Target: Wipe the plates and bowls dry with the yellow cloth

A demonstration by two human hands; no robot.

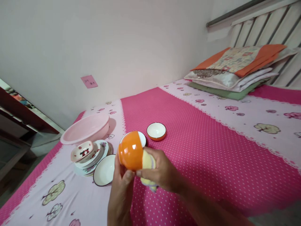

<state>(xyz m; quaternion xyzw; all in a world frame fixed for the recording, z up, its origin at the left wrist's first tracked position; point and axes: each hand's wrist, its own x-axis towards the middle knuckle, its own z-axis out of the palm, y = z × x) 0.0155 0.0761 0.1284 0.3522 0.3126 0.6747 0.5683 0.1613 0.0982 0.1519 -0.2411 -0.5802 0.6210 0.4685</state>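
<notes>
An orange bowl [131, 150] is held up off the bed, tilted on its side with its glossy outer wall facing me. My left hand [123, 180] grips it from below and the left. My right hand [160, 169] presses a yellow cloth [148, 161] against the bowl's rim side. Behind the held bowl, a white-lined bowl [142, 138] is partly hidden. Another small orange bowl [156, 131] with a white inside and dark rim sits upright just beyond. To the left of my left hand lies a dark-rimmed white bowl [104, 171].
A pink basin [86, 128] stands at the left near the wall. In front of it is a stack of plates [103, 150] topped by a patterned square dish [82, 151]. Folded pillows and bedding [237, 69] lie by the headboard [270, 28]. A pink polka-dot sheet [199, 150] covers the bed.
</notes>
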